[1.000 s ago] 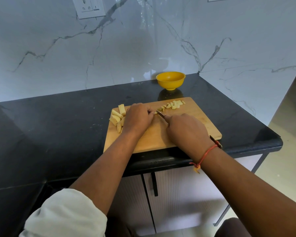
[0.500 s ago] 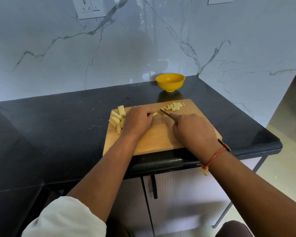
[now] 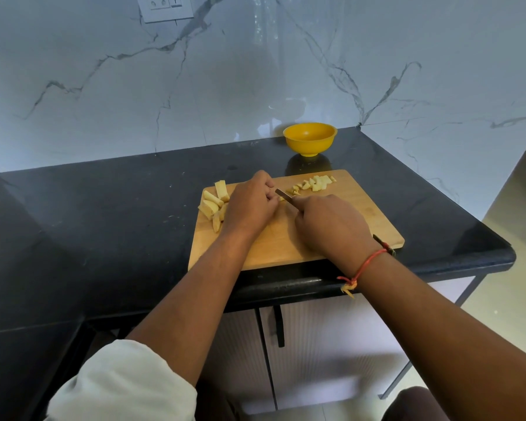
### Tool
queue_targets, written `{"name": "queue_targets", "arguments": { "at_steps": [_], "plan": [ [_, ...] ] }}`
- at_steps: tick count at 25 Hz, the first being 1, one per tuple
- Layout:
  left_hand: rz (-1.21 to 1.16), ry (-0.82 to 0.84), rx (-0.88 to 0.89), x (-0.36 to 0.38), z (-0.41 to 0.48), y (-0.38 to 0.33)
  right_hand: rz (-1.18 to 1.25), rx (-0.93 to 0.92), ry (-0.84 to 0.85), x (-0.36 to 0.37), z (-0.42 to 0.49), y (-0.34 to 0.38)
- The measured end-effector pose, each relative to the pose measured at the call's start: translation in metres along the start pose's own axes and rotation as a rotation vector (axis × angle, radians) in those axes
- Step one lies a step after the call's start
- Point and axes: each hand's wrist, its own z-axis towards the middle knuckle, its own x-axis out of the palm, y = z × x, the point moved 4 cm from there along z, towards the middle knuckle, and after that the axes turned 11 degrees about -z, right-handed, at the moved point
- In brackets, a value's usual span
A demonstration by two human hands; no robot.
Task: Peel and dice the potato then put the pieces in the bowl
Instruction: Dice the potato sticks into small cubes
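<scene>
Lying on the wooden cutting board (image 3: 362, 220) in two groups, the potato is already peeled and cut: long potato sticks (image 3: 213, 205) are piled at the left edge, and small diced pieces (image 3: 315, 184) are gathered at the far side, more to the right. Between them the left hand (image 3: 251, 205) rests with its fingers curled down over a potato piece (image 3: 281, 198) — only a small yellow end shows beside the blade. The right hand (image 3: 331, 226) is closed around the handle of a knife (image 3: 283, 196), with the blade pointing far and left, touching that end. A red thread (image 3: 368, 262) circles the right wrist. The yellow bowl (image 3: 309, 138) stands on the black counter (image 3: 104, 226) just beyond the far edge of the board — near it, not touching. Behind the bowl rises a marble wall (image 3: 225, 86).
</scene>
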Motion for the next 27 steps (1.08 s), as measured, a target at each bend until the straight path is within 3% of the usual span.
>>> {"name": "queue_targets", "arguments": {
  "at_steps": [8, 17, 27],
  "plan": [
    [0.009, 0.003, -0.006, 0.000, -0.001, -0.001, -0.086, -0.029, 0.061, -0.010, -0.032, -0.010],
    [-0.007, -0.009, -0.004, -0.002, -0.003, 0.002, -0.014, 0.011, -0.086, -0.013, -0.019, -0.008],
    [0.004, -0.044, -0.016, -0.001, -0.001, 0.005, -0.003, -0.012, 0.005, -0.001, 0.000, 0.013]
  ]
}}
